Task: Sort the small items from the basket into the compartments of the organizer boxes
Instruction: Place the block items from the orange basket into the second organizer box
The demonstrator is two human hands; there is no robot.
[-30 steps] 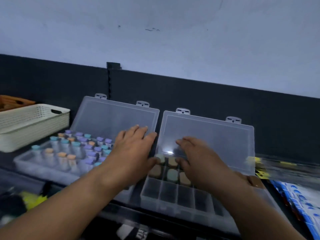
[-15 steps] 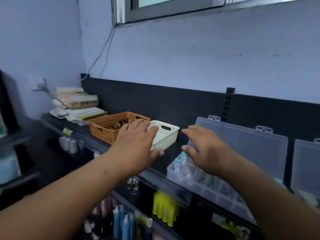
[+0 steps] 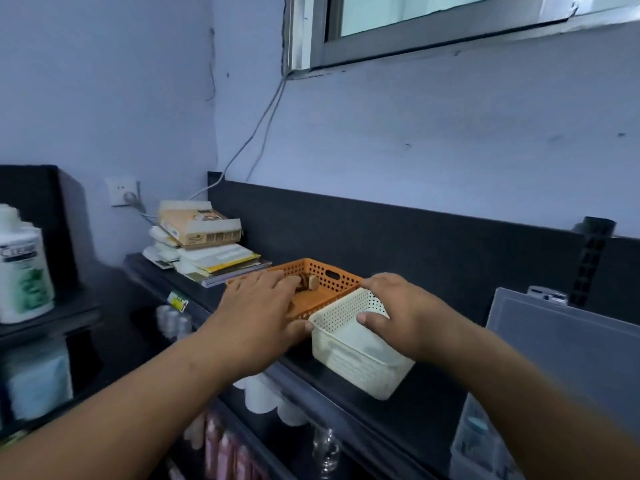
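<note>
An orange perforated basket (image 3: 341, 280) stands on the dark shelf with small brown items (image 3: 312, 282) inside. My left hand (image 3: 258, 317) lies over it, fingers stretched in toward the items, thumb by the near rim. Right beside it sits a white perforated basket (image 3: 349, 355), which looks to hold nothing. My right hand (image 3: 403, 315) grips its far right wall, thumb inside and fingers over the rim. A clear organizer box (image 3: 561, 344) with its lid up shows at the right edge, its compartments mostly cut off.
A stack of books and papers (image 3: 204, 244) lies left of the baskets. A white bottle (image 3: 20, 268) stands on a separate black shelf unit at far left. Bottles (image 3: 225, 448) hang below the shelf edge. A cable runs down the wall to a socket (image 3: 121, 195).
The view has swung left from the organizer boxes to the baskets. Both hands left the boxes; the left now lies over the orange basket and the right holds the white one.
</note>
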